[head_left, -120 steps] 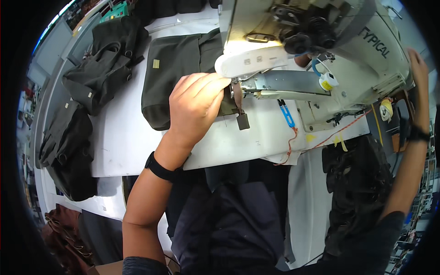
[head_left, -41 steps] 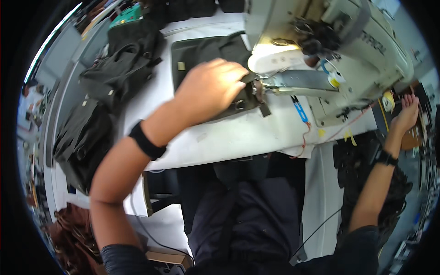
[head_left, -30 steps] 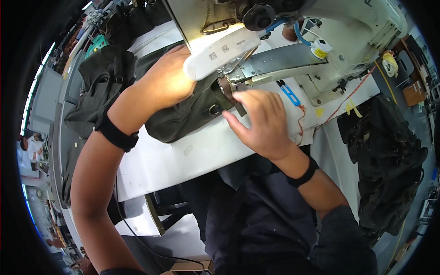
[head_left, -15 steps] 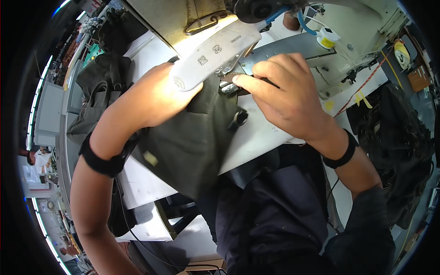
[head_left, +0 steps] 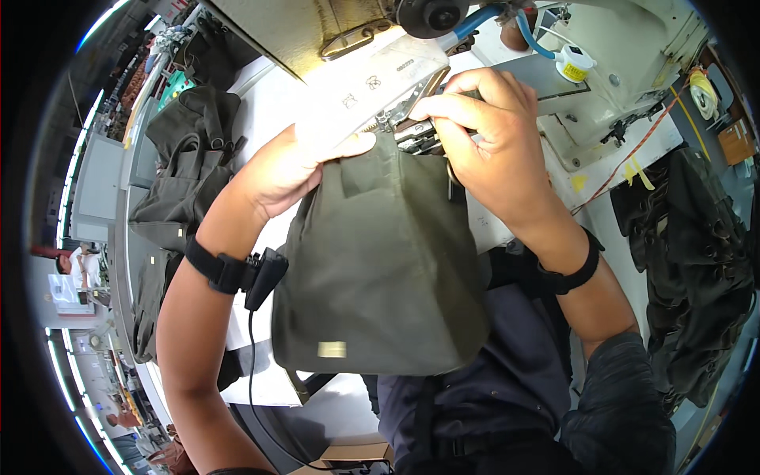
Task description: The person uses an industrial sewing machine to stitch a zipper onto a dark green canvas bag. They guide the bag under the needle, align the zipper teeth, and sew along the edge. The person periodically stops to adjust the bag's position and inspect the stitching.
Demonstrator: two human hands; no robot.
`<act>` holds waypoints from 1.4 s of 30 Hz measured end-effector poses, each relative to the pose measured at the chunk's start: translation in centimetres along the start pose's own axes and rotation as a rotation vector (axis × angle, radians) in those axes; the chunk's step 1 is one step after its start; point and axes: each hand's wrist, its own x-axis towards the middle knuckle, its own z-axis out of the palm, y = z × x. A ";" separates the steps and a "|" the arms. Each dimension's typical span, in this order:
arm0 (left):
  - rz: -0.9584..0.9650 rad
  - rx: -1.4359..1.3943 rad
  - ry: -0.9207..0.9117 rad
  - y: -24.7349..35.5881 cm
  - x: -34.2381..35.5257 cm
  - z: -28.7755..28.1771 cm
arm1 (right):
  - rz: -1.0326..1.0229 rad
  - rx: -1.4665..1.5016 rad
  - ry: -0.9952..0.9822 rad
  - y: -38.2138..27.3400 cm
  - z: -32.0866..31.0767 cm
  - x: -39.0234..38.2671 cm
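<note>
A dark olive fabric bag (head_left: 372,261) hangs from the sewing machine's work area over the table's front edge, a small pale label near its bottom. My left hand (head_left: 297,170) grips its upper left edge, thumb on top; the white machine arm (head_left: 396,75) partly covers the fingers. My right hand (head_left: 495,134) is closed in a pinch at the right of the presser foot (head_left: 385,120), by the bag's upper right edge. What lies between its fingertips is too small to make out.
More olive bags (head_left: 186,190) lie on the left, and a pile of dark bags (head_left: 689,269) sits at the right. A blue hose (head_left: 479,17) runs above the machine bed. A cable (head_left: 252,372) trails from my left wrist strap (head_left: 218,265). People are far left.
The bag has swung out flatter toward me and to the right, showing its broad face and label. My left hand has turned, bringing its thumb into view; my right hand stays near the presser foot.
</note>
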 end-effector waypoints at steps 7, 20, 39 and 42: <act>0.003 -0.073 -0.074 -1.1 0.8 -0.5 | -0.034 -0.097 0.102 -0.2 0.6 -0.6; -0.134 0.035 -0.117 -2.6 1.6 -1.0 | 0.913 0.984 -0.026 -0.8 -3.0 -7.1; -0.153 -0.008 -0.214 -1.1 0.7 0.1 | 1.193 1.639 -0.359 -2.9 -2.0 -3.5; -0.107 0.094 -0.128 -1.5 0.4 0.6 | 1.190 1.554 -0.397 -2.3 -2.9 -2.2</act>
